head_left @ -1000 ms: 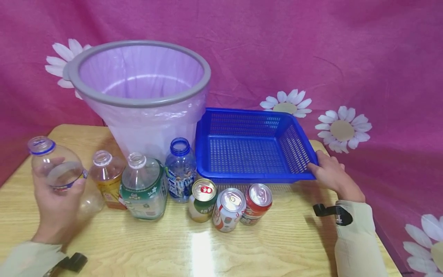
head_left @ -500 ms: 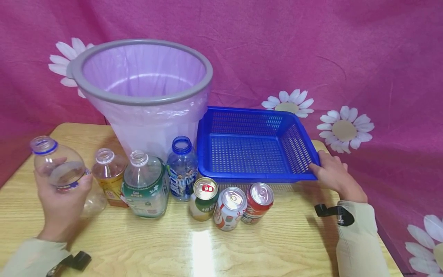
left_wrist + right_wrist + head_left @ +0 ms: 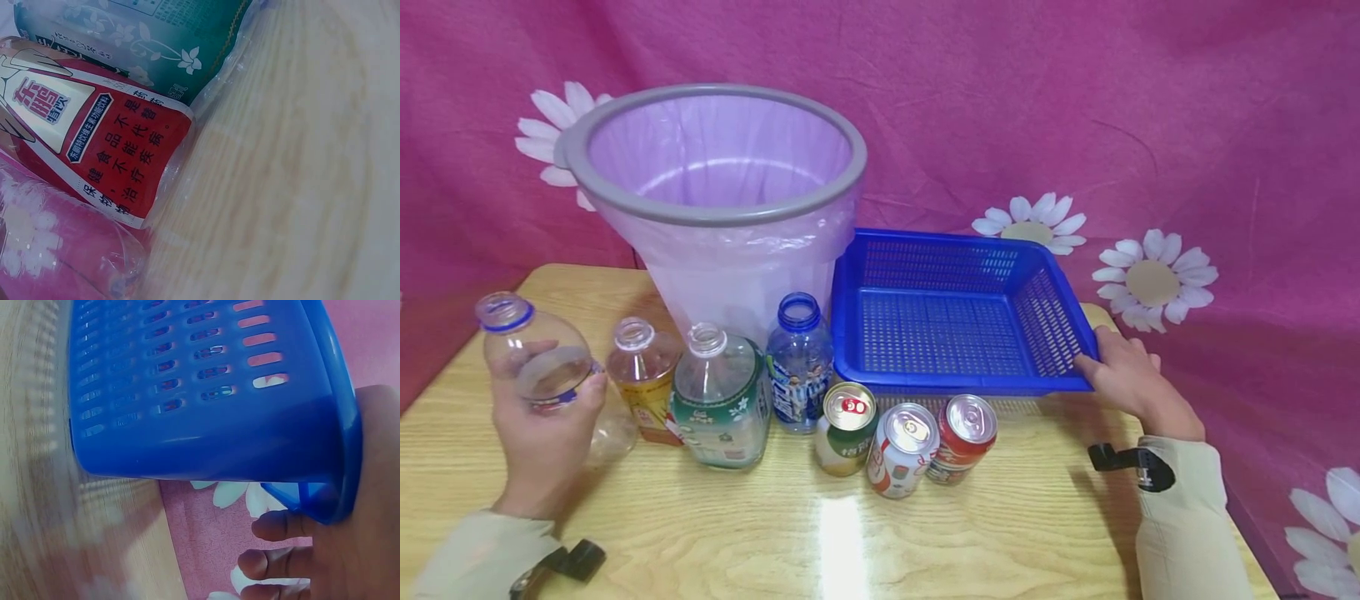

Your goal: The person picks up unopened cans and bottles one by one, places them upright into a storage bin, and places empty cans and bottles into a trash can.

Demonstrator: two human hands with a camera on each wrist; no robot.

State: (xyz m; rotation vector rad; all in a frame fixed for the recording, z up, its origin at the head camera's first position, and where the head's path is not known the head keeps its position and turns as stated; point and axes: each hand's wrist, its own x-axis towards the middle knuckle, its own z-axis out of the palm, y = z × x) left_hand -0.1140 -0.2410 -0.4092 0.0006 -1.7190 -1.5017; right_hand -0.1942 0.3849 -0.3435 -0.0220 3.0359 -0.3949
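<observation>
My left hand [image 3: 546,425] grips a large clear plastic bottle [image 3: 561,342], uncapped, with a blue ring at its neck. Part of this bottle [image 3: 62,250] shows at lower left in the left wrist view. Right beside it stands a bottle with a yellow and red label [image 3: 647,387], then a green-labelled bottle [image 3: 722,425] and a blue-necked bottle [image 3: 800,375]. At the right, my right hand [image 3: 1131,379] holds the corner of the blue plastic basket [image 3: 962,385], thumb at the rim. In the right wrist view, several fingertips [image 3: 270,562] show below the basket's corner.
Behind the bottles stands a tall bin [image 3: 715,218] with a grey rim and a translucent liner. A green and gold can [image 3: 846,442], a white can [image 3: 898,467] and a red can [image 3: 964,450] stand before the basket. A pink flowered cloth [image 3: 970,108] hangs behind the table [image 3: 737,533].
The whole head view has shifted slightly, so things appear a little farther right. Both hands keep their holds, the left on the clear bottle and the right on the basket.
</observation>
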